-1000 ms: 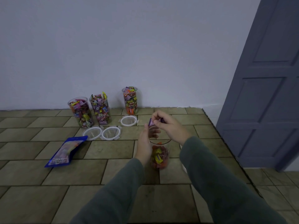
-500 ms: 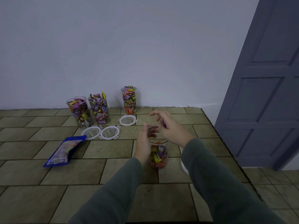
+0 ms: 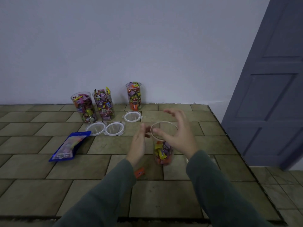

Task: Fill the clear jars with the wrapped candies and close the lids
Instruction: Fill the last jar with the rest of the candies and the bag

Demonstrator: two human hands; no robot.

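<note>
A clear jar (image 3: 164, 128) stands on the tiled surface in front of me, about a third full of wrapped candies (image 3: 162, 153). My left hand (image 3: 138, 145) is open just left of the jar, apart from it. My right hand (image 3: 178, 135) hovers open over the jar's right side, fingers spread, holding nothing. One orange wrapped candy (image 3: 139, 172) lies on the tiles by my left wrist. Three full jars without lids stand near the wall: left (image 3: 83, 107), middle (image 3: 103, 104), right (image 3: 134, 95). Three clear lids lie before them: (image 3: 95, 128), (image 3: 114, 128), (image 3: 132, 116).
A blue candy bag (image 3: 69, 146) lies flat on the tiles to the left. The tiled surface (image 3: 49, 161) ends at an edge on the right, beside a grey-blue door (image 3: 270, 95). A pale wall runs behind the jars.
My right hand held a purple candy above the jar a second ago; it is now open and the candy is gone from it. An orange candy has come into view by my left wrist.
</note>
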